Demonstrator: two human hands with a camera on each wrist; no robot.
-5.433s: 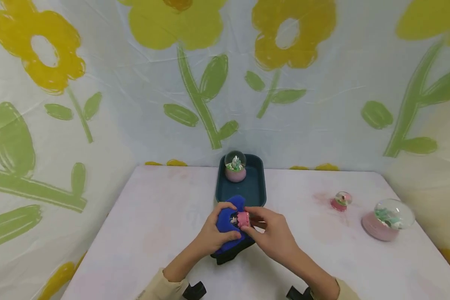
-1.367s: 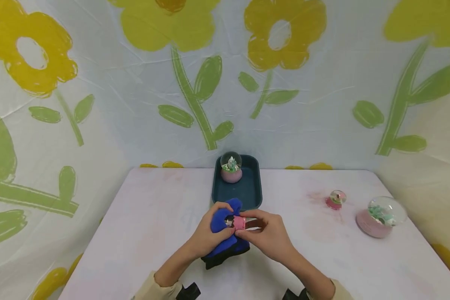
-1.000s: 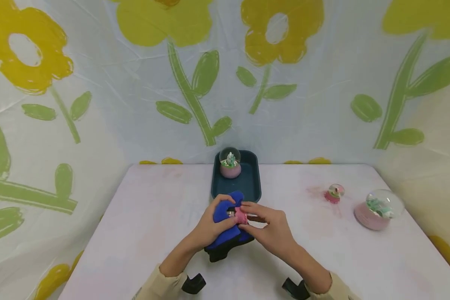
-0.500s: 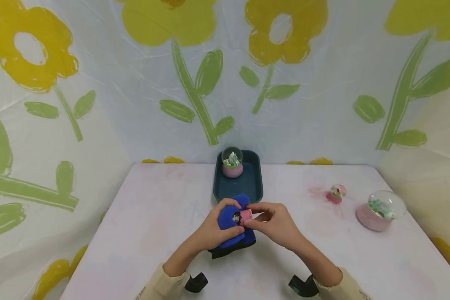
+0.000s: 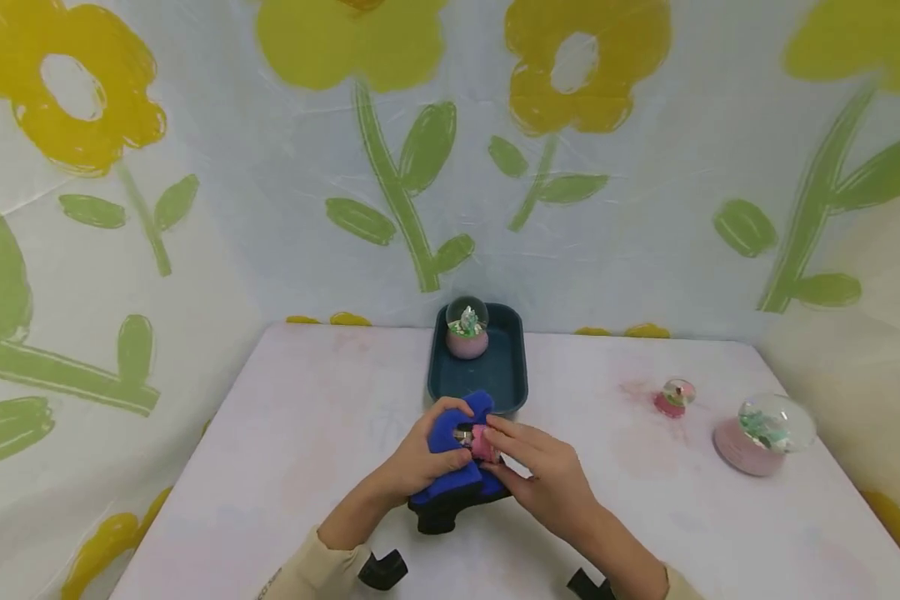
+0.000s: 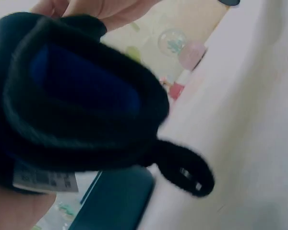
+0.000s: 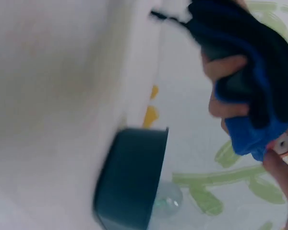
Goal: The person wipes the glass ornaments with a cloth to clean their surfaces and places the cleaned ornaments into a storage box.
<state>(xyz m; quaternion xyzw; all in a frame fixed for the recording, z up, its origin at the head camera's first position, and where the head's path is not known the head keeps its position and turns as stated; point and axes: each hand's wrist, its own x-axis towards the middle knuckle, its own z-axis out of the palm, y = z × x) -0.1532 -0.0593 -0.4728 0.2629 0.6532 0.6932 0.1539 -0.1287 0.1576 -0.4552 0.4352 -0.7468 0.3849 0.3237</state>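
Observation:
My left hand (image 5: 416,462) grips a blue cleaning mitt (image 5: 450,479) with black edging, folded around a small snow globe (image 5: 483,443). The globe's clear dome faces left against the blue cloth, and its pink base points right. My right hand (image 5: 551,479) holds that base, thumb below and fingers above. In the left wrist view, the mitt's black cuff (image 6: 96,129) gapes to show a blue inside, with a black loop (image 6: 185,172) and a white label (image 6: 45,179). The right wrist view shows left fingers (image 7: 225,69) curled over the mitt and the base's underside (image 7: 284,143).
Behind the hands, a dark teal tray (image 5: 506,367) carries a pink-based snow globe (image 5: 467,327) at its left. To the right stand a tiny snow globe (image 5: 675,398) and a larger one (image 5: 763,435) on the white table (image 5: 322,417). A flowered cloth (image 5: 285,167) hangs behind.
Mitt and small globe stay between both hands, shifting and tilting slightly. The right fingers have changed their hold on the pink base, now reaching further over it. The other globes and tray stay put.

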